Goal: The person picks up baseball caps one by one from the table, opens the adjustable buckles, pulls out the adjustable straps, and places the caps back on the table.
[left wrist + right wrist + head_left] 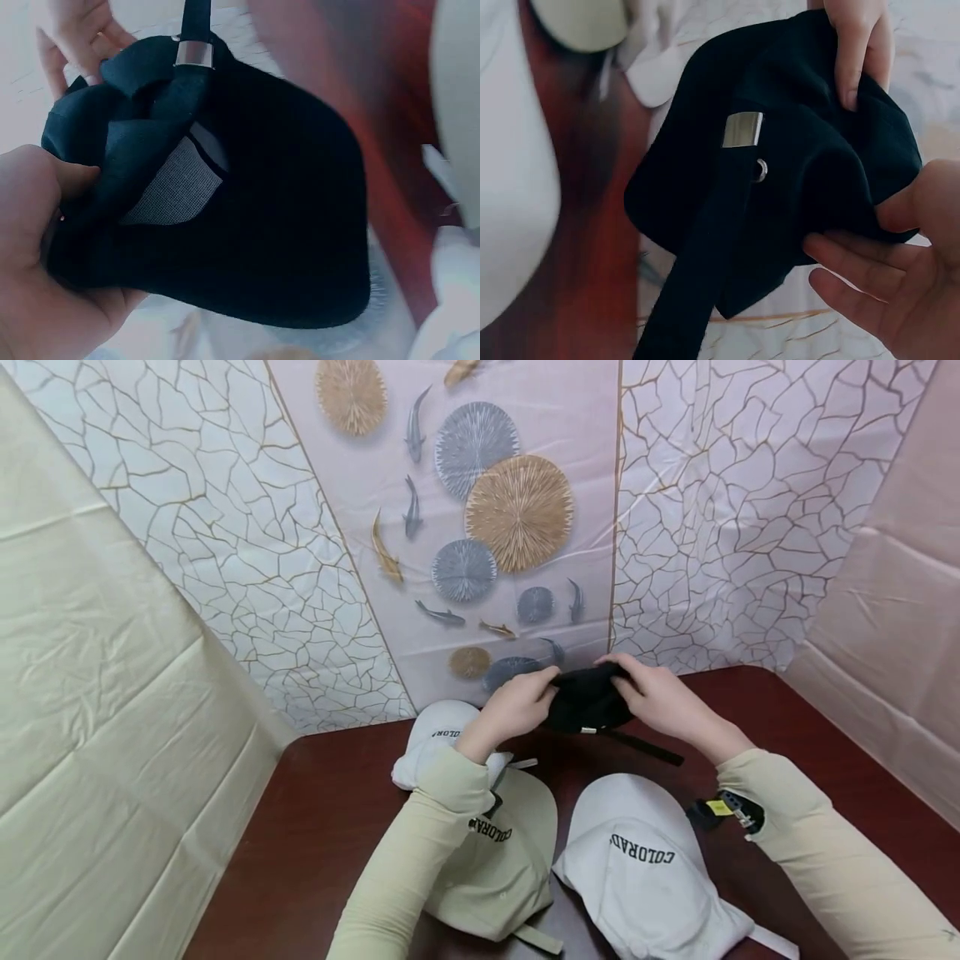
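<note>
Currently holding up the black cap [588, 702] near the far edge of the desk [251, 835], squarely between the left hand [517, 703] and the right hand [663, 697]. Pinching one side of the crown with the left hand, with thumb over the folded fabric and fingers behind. Gripping the opposite side with the right hand, with thumb on one face and fingers curled against the other. Letting the strap [648, 748] trail free below the right hand. Showing, on the cap itself, a metal clip [743, 129] beside a small eyelet [760, 170], plus a grey mesh lining [176, 184] inside.

Beneath the left forearm, partly hidden by it, showing the far white cap [442, 727] and, closer to the body, the beige cap [513, 877]. Just beside the latter, between the two forearms, showing the near white cap [645, 897], with dark lettering upside down in the head view. Wearing cream sleeves [795, 818] on both arms, and by the right cuff a dark wrist device [742, 810] with a yellow tag [717, 807]. Behind everything, hung with a wall cloth [585, 410] patterned with fish and round motifs.
</note>
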Tool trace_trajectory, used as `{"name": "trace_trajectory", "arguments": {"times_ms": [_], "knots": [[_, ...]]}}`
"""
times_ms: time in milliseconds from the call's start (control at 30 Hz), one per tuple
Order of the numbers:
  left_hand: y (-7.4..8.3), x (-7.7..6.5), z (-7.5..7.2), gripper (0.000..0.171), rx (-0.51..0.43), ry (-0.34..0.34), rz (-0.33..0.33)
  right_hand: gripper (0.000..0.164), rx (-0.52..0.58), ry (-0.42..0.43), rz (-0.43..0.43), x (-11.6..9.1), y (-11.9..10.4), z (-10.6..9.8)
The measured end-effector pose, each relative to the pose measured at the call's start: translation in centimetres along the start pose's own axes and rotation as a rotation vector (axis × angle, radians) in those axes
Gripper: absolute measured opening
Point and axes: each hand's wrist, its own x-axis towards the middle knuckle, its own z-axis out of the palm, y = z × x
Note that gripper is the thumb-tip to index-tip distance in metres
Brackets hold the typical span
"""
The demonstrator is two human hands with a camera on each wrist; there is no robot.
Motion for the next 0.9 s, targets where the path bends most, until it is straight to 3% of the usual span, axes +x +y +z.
{"name": "trace_trajectory", "arguments": {"times_ms": [333,500,667,900], "knots": [[0.7,-1.5,-2.5,0.024,-0.132,0.095,0.021,0.043,0.047,0.084,-0.014,-0.7,-2.8,-0.9],[1.5,-3.5,-4.3,0.023,-0.228,0.165,0.024,0.052,0.1,0.148,-0.019,-1.9,-4.8,-1.5],[3.0,-6.0,-6.2,0.019,-0.296,0.234,0.045,0.055,0.143,0.158,-0.018,-3.1,-7.3,-2.5],[4.3,-8.2,-7.0,0.018,-0.32,0.292,0.067,0.058,0.163,0.158,-0.045,-4.5,-9.4,-3.1]]}}
